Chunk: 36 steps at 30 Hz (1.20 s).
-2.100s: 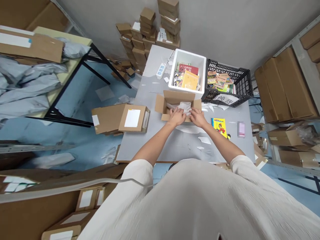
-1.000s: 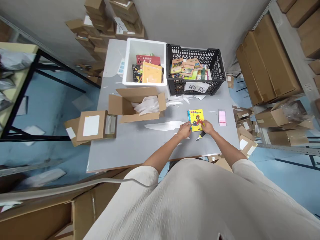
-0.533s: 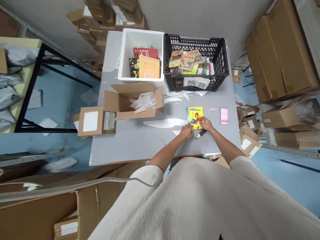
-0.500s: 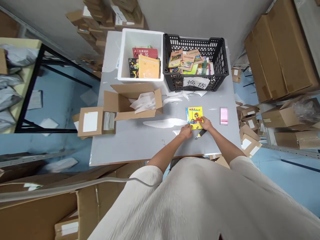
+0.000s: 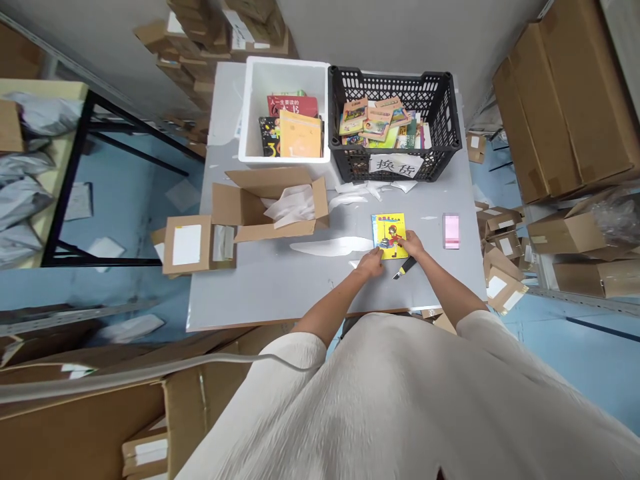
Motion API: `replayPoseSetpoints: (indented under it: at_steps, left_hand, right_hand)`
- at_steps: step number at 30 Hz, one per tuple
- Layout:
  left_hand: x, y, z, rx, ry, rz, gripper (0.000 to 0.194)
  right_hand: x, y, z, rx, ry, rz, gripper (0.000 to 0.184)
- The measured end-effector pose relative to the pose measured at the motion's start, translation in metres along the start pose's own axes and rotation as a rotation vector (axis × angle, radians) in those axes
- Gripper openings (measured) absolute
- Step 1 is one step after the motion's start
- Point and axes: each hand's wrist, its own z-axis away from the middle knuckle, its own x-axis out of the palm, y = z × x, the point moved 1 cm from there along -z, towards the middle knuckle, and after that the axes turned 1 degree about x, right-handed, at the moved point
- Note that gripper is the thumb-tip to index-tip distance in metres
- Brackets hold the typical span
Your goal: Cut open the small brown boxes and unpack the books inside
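Note:
A yellow picture book with a red-clad cartoon figure on its cover is between my two hands over the grey table. My left hand grips its lower left corner, and my right hand closes on its right edge. Just below the book, beside my right hand, lies a utility knife with a black and yellow handle. A phone with a pink screen rests to the right of my right hand.
A white foam box and a black plastic crate, both holding books, stand at the back. Left of the book is an open cardboard box with white packing inside. A smaller carton sits at the table's left edge.
The view has shifted slightly, so the surroundings sit a little further right. Both hands keep their hold on the book; my right hand's fingers have moved slightly along its edge.

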Motion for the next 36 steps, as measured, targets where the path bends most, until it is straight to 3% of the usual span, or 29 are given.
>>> replayPoseSetpoints:
  at_steps: [4, 10, 23, 31, 36]
  left_hand:
    - [0.002, -0.001, 0.002, 0.014, 0.002, 0.001, 0.071]
    - [0.004, -0.005, 0.003, 0.045, -0.015, -0.01, 0.079]
    - [0.004, -0.002, 0.005, 0.052, -0.031, -0.013, 0.077]
    - [0.007, -0.002, 0.003, 0.071, -0.029, -0.034, 0.082]
    - [0.007, -0.005, 0.001, 0.074, -0.027, -0.012, 0.081]
  right_hand:
    - [-0.001, -0.002, -0.004, 0.127, 0.004, -0.108, 0.074]
    - [-0.004, -0.003, -0.012, 0.19, 0.041, -0.099, 0.077]
    - [0.004, 0.005, -0.023, 0.213, -0.017, -0.246, 0.037]
    - [-0.006, -0.004, -0.019, 0.234, -0.028, -0.335, 0.018]
    - [-0.012, -0.01, -0.014, 0.231, -0.01, -0.386, 0.023]
